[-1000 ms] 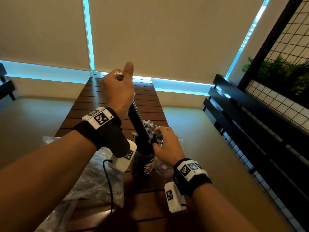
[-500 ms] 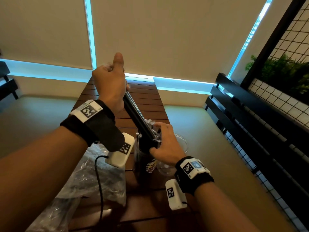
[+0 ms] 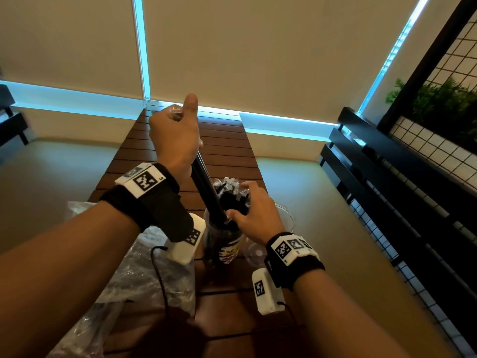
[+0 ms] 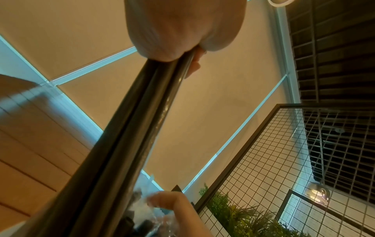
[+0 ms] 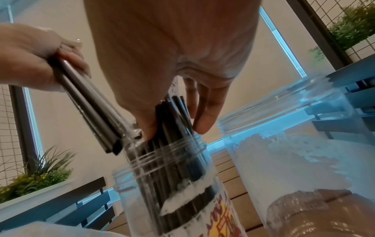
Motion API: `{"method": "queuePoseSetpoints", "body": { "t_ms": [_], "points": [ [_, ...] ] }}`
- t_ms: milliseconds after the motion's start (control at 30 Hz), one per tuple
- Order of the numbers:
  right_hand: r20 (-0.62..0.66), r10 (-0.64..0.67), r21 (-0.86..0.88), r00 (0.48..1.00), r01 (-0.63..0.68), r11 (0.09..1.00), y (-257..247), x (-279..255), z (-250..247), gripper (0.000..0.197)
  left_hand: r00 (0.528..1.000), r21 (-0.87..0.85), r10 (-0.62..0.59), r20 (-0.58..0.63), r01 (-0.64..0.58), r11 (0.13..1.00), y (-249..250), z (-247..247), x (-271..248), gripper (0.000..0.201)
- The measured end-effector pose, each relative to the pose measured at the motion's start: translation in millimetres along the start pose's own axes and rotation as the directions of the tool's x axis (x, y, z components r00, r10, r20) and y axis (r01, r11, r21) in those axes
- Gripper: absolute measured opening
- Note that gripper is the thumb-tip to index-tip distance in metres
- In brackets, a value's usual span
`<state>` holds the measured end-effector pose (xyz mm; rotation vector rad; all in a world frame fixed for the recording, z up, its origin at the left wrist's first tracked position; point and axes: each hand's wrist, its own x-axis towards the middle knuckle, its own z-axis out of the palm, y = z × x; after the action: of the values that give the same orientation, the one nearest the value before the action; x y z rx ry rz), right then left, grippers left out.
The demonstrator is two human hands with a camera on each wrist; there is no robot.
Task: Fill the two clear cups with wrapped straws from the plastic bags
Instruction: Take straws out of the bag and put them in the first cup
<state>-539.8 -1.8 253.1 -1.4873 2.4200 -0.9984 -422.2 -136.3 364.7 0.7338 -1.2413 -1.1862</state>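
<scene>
My left hand (image 3: 175, 140) grips the top of a slanted bundle of black wrapped straws (image 3: 206, 188) (image 4: 129, 136) (image 5: 95, 112), thumb up. The bundle's lower end sits at the rim of a clear cup with a printed label (image 3: 223, 244) (image 5: 172, 184). This cup holds several black straws (image 5: 178, 128). My right hand (image 3: 251, 210) (image 5: 172, 56) grips those standing straws at the cup's mouth. A second clear cup (image 3: 281, 228) (image 5: 294, 144) stands just right of it with no straws in it.
Crumpled clear plastic bags (image 3: 134, 275) lie on the wooden slat table (image 3: 227, 156) at my left. A black railing (image 3: 387, 171) with wire mesh and plants (image 3: 444, 104) runs along the right. Window blinds stand behind the table's far end.
The left hand has tilted the straw bundle and brought its lower end down to the labelled cup's rim. The right hand stays on the straws in the cup.
</scene>
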Motion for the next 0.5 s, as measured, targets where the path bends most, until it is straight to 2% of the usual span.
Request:
{"method": "queuePoseSetpoints", "body": {
  "t_ms": [133, 267, 333, 400, 433, 500],
  "points": [
    [0.066, -0.041, 0.024, 0.997, 0.039, 0.999, 2.3, -2.2, -3.4, 0.056, 0.997, 0.035, 0.046, -0.066, -0.044, 0.998, -12.0, 8.7, -0.2, 0.050],
    [0.142, -0.047, 0.073, 0.989, 0.037, 0.997, 1.0, -2.6, -9.7, 0.064, 0.990, 0.140, 0.130, -0.054, -0.121, 0.983, -28.8, 13.9, -7.6, 0.063],
    [0.159, -0.052, 0.047, 0.986, 0.045, 0.998, -0.4, -2.3, -9.3, 0.069, 0.986, 0.202, 0.160, 0.047, -0.166, 0.965, -39.4, 15.0, -21.3, 0.055],
    [0.148, -0.036, 0.021, 0.988, 0.033, 0.999, -0.6, -0.5, -5.5, 0.070, 0.963, 0.277, 0.162, 0.216, -0.220, 0.935, -54.3, 13.8, -38.2, 0.044],
    [0.136, -0.026, 0.022, 0.990, 0.024, 0.999, 0.5, 0.6, -2.1, 0.068, 0.933, 0.311, 0.164, 0.321, -0.267, 0.912, -63.1, 11.3, -47.3, 0.040],
    [0.114, -0.028, 0.013, 0.993, 0.027, 1.000, 2.3, 0.9, 3.9, 0.059, 0.829, 0.376, 0.209, 0.518, -0.441, 0.815, -84.8, 1.9, -60.3, 0.032]
  ]
}}
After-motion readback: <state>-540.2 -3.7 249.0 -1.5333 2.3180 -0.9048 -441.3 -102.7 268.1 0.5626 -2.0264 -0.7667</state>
